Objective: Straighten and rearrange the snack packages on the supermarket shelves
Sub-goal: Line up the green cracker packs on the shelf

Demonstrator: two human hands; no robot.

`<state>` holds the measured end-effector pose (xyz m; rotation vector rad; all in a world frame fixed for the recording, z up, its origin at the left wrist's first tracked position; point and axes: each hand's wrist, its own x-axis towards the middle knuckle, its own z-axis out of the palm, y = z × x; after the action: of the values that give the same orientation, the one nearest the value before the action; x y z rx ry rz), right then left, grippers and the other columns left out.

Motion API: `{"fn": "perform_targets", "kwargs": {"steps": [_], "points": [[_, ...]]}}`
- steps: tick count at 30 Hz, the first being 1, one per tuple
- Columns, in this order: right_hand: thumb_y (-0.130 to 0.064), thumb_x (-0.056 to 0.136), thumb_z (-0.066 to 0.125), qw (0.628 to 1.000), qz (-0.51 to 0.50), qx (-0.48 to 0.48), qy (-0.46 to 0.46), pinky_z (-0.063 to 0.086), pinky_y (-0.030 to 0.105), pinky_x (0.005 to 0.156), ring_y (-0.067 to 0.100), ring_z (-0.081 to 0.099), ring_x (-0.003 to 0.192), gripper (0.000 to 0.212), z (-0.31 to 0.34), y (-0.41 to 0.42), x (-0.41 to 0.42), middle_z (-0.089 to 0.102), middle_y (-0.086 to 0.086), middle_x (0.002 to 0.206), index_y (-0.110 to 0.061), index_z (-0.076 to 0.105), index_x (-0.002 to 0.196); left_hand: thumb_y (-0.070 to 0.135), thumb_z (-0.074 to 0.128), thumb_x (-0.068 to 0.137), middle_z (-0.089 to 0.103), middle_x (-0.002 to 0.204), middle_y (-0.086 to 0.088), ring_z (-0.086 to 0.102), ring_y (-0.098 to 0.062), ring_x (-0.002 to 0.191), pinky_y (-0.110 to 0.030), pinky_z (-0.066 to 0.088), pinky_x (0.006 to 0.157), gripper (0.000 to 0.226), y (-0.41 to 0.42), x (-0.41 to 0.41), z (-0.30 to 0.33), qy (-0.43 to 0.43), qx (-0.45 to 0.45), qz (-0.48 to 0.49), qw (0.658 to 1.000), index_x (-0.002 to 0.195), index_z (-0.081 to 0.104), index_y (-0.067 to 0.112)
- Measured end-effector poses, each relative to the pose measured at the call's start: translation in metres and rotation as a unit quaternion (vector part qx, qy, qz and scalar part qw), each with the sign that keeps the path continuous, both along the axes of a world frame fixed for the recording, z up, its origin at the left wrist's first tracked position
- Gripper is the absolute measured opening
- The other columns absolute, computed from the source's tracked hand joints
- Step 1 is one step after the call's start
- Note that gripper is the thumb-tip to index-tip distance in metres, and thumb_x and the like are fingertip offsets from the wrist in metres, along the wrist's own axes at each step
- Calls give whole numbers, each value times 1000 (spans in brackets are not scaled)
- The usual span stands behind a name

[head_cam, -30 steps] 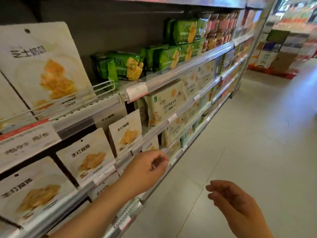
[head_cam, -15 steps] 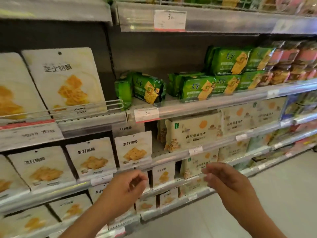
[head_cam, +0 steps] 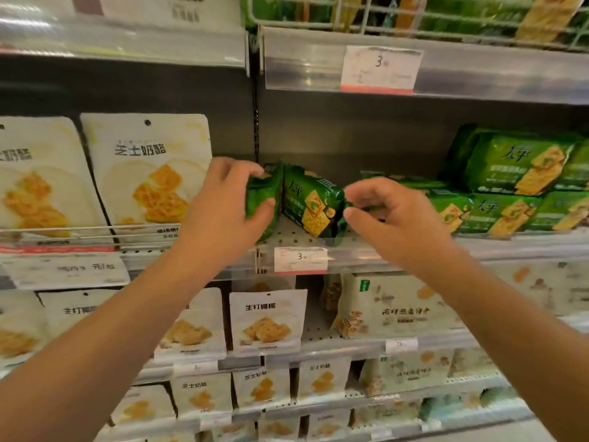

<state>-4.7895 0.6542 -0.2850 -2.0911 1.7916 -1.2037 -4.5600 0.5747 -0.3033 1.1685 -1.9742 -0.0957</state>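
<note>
On the perforated middle shelf [head_cam: 287, 236], just above a price tag [head_cam: 300, 260] reading 3, 2 green cracker packs stand skewed, angled toward each other instead of facing out. Your left hand [head_cam: 220, 205] is clasped around the left pack [head_cam: 259, 202], thumb in front, likely to turn it square. Your right hand [head_cam: 392, 218] pinches the end flap of the angled pack [head_cam: 310, 204], probably to swing it into line with the tidy green stacks [head_cam: 510, 186] to the right.
</note>
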Motion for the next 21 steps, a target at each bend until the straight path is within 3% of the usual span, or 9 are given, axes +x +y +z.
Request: {"fn": "perform_targets", "kwargs": {"steps": [4,7,10,12,14,18,21], "points": [[-40,89,64,985,42,-5,168,42,18,80,-1,52,91,33,31,-54,-4,60,-17,106,-28,65,120,66,57,83,43,135,-8,63,-21,84,-32,52,74,66,-27,-22,9,-110,34,104,988,137,39,32],[-55,86,61,960,39,57,272,39,25,72,8,50,91,47,45,-88,-7,61,-7,111,-26,62,123,65,57,84,52,120,-8,62,-21,81,-30,53,70,60,-35,-29,5,-147,49,123,980,131,47,30],[-65,82,58,941,38,138,307,39,26,59,12,51,86,62,41,-106,-6,56,-9,102,-22,57,127,51,62,87,57,107,-6,61,-22,77,-34,56,68,47,-35,-31,4,-141,52,127,980,128,50,29],[-62,83,60,938,44,166,300,35,24,53,6,48,75,60,35,-112,-5,47,-16,87,-22,52,127,45,63,88,60,104,-5,62,-24,82,-40,58,73,44,-34,-31,7,-147,66,136,978,127,50,28],[-53,84,65,937,53,169,302,38,25,52,4,48,73,53,33,-117,-5,48,-14,84,-22,50,125,42,62,89,62,100,-6,63,-26,83,-42,58,74,42,-33,-30,11,-158,73,145,974,126,51,26],[-37,81,72,936,71,152,310,51,31,68,16,58,86,50,47,-120,-23,62,-2,99,-24,49,123,37,57,94,63,93,-8,63,-28,78,-42,58,70,34,-34,-24,21,-187,63,171,965,123,49,22],[-34,79,77,934,113,146,305,47,33,87,17,55,103,60,56,-117,-44,58,-2,123,-31,44,129,34,57,95,59,89,-5,60,-26,74,-36,53,63,35,-37,-20,28,-213,40,170,961,126,46,24]]}}
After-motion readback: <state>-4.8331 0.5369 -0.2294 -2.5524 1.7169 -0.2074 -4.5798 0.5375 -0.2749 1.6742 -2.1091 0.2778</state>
